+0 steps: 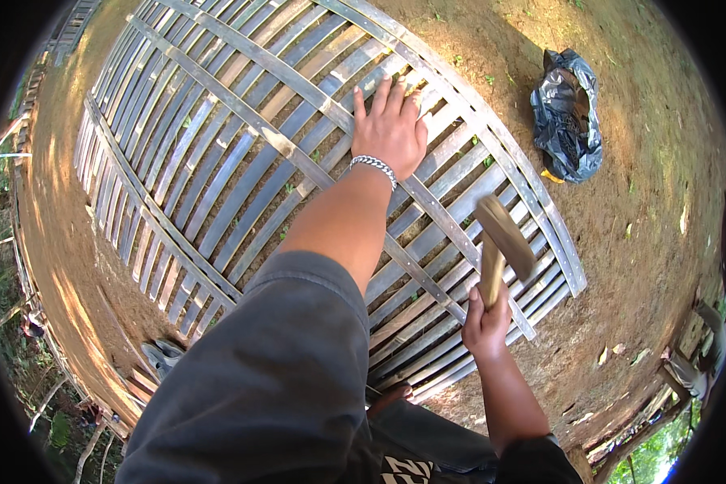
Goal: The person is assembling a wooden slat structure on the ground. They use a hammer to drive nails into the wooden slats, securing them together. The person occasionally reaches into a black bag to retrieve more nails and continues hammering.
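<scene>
A large panel of bamboo-like slats [276, 139], crossed by several long strips, lies on the ground before me. My left hand [390, 127] rests on its upper part with fingers spread, palm down, a chain bracelet around the wrist. Lower and to the right, my right hand [487, 321] grips the wooden handle of a hammer [504, 237]. The hammer's thick head is raised over the panel's right part and slightly blurred. Whether a nail sits beneath either hand is hidden or too small to tell.
A crumpled black plastic bag [569, 121] sits open on the bare soil beyond the panel's right edge. A pair of grey shoes [163, 356] lies at the panel's lower left. My foot [390, 398] is by the near edge. Branches and greenery line the far left.
</scene>
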A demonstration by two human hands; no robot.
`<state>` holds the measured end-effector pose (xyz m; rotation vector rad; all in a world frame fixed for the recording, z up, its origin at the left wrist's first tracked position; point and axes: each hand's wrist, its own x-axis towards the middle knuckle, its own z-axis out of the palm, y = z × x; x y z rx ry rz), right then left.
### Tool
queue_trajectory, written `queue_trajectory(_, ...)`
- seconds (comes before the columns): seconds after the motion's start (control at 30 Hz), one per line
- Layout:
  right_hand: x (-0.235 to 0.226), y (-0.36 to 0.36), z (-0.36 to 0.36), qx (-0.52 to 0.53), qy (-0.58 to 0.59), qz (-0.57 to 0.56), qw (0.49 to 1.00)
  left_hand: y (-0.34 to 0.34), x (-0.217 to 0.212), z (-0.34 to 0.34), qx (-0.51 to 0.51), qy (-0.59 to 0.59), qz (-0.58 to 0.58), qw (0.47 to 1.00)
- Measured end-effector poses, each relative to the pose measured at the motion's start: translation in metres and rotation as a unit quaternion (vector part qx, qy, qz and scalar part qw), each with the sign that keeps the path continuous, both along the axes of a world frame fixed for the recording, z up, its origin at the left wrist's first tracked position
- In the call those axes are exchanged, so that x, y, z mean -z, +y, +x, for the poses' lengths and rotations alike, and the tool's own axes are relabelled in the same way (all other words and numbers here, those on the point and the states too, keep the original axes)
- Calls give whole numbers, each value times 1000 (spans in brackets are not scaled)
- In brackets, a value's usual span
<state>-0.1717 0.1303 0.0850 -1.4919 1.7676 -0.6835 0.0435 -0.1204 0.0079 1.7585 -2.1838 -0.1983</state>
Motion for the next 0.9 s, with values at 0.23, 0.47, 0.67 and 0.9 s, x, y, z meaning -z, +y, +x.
queue_trajectory(0.23,3,-9,3,-39,76,113,990,3,1,0,2,-2,-6,1000)
queue_trajectory(0.47,8,-6,6,-20,30,0,999,0,-1,2,0,1,-8,1000)
queue_trajectory(0.67,12,-1,-3,-15,59,46,997,-2,1,1,5,4,-18,1000)
queue_trajectory(0.9,17,-8,10,-61,108,85,989,0,-1,4,3,-25,5,1000)
